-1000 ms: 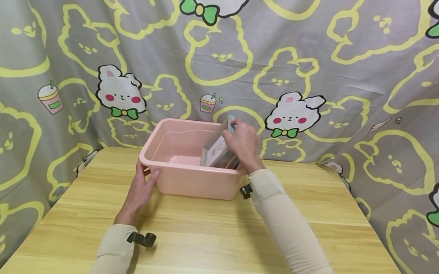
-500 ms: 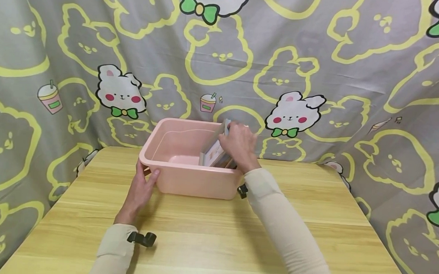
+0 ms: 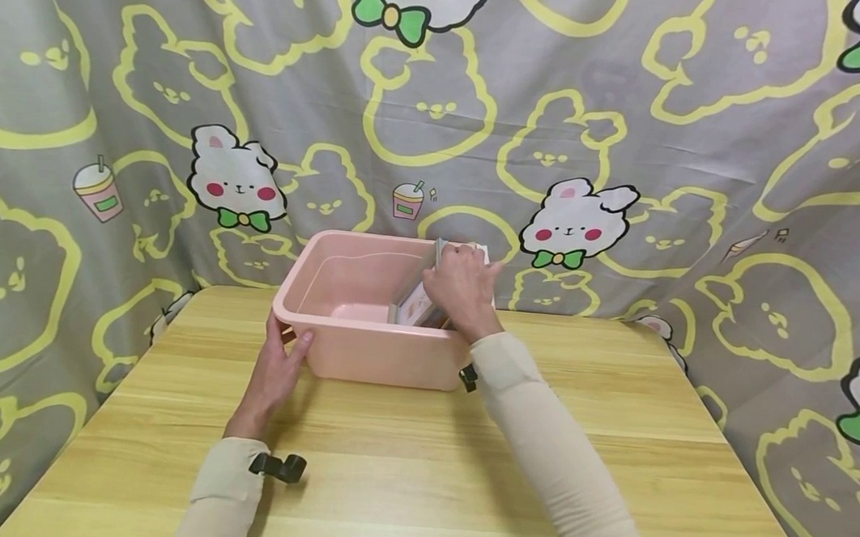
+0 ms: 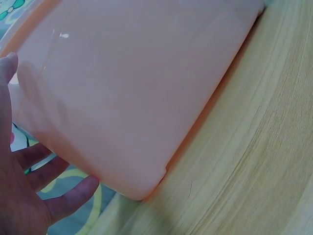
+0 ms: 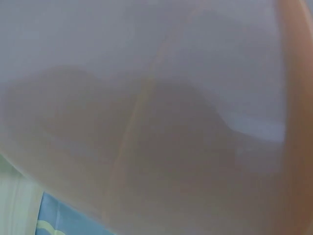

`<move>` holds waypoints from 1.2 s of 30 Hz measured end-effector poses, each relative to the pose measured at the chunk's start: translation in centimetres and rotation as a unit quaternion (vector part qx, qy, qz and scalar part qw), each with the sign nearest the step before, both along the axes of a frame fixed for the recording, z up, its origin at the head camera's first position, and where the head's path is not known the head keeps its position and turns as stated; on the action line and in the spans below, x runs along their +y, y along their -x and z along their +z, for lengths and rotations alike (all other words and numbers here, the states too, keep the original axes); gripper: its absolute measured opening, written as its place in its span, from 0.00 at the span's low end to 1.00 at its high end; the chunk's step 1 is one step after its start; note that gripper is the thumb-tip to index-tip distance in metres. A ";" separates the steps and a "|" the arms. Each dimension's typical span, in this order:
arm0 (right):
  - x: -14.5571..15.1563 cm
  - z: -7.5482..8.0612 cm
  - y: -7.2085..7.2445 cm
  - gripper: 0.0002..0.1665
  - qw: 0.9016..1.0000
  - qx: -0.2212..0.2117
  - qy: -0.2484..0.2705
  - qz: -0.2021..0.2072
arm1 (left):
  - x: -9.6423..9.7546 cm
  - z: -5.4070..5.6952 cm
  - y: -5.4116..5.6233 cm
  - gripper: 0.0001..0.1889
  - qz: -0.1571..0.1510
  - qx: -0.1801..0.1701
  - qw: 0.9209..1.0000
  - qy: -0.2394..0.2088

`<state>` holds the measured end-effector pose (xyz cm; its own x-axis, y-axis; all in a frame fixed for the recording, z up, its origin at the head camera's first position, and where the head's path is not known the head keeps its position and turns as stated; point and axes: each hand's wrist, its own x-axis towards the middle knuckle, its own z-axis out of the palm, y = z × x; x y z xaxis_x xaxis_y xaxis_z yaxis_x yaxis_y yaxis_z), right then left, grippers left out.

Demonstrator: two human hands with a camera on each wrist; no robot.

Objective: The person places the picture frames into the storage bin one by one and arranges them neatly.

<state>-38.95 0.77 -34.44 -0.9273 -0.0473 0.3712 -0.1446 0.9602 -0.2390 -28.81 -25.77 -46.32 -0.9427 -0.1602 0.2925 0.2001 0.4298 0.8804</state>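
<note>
A pink plastic bin [image 3: 389,354] stands on the table. My left hand [image 3: 278,378] holds its left front corner, thumb on the front wall and fingers round the left side. In the left wrist view, the left hand [image 4: 29,186] shows its fingers against the bin wall [image 4: 127,93]. Inside the bin's right end, tilted flat book-like things [image 3: 415,307] with grey edges and a pale printed face lean together. My right hand [image 3: 466,285] grips their upper edge, its fingertips hidden. A white corner shows behind that hand. Only blurred bin wall [image 5: 161,122] fills the right wrist view.
The bin's left half shows its bare floor [image 3: 358,312]. Under it lies a wood-grain table [image 3: 390,469]. A grey curtain [image 3: 440,82] with cartoon rabbits hangs behind the table and along both sides.
My right hand has moved slightly down and left, and the book-like things have sunk lower into the bin. A white corner has come into view behind the hand. The left hand keeps its place.
</note>
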 end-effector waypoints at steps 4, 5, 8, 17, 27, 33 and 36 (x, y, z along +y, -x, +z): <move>-0.1 -0.2 -0.2 0.20 1.000 -0.003 -0.025 0.001 | 0.8 1.7 -1.1 0.38 -0.003 -0.004 1.000 -0.002; -0.1 -0.2 -0.2 0.21 1.000 -0.002 -0.029 0.001 | 0.9 2.1 -1.4 0.38 -0.003 -0.004 1.000 -0.002; -0.2 -0.3 -0.3 0.22 0.999 -0.004 -0.038 0.001 | 1.3 2.8 -1.8 0.37 -0.001 -0.005 1.000 0.001; -0.4 -0.2 0.0 0.27 0.997 -0.050 -0.049 0.015 | 1.2 2.6 -1.8 0.37 -0.007 0.002 1.000 -0.006; -0.3 -0.1 -0.2 0.30 0.996 -0.066 -0.056 0.025 | 1.2 2.8 -2.0 0.37 -0.007 -0.002 1.000 -0.005; -0.2 0.0 -0.4 0.32 0.993 -0.086 -0.075 0.025 | 1.3 2.7 -1.8 0.37 -0.008 0.009 1.000 0.000; -0.2 0.0 -0.4 0.33 0.993 -0.091 -0.075 0.025 | 1.1 2.4 -1.6 0.37 -0.010 0.012 1.000 0.002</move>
<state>-38.54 0.62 -34.46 -0.9733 -0.1379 0.1832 -0.1614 0.9796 -0.1197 -27.17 -24.63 -43.94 -0.9387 -0.1402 0.3148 0.2289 0.4291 0.8738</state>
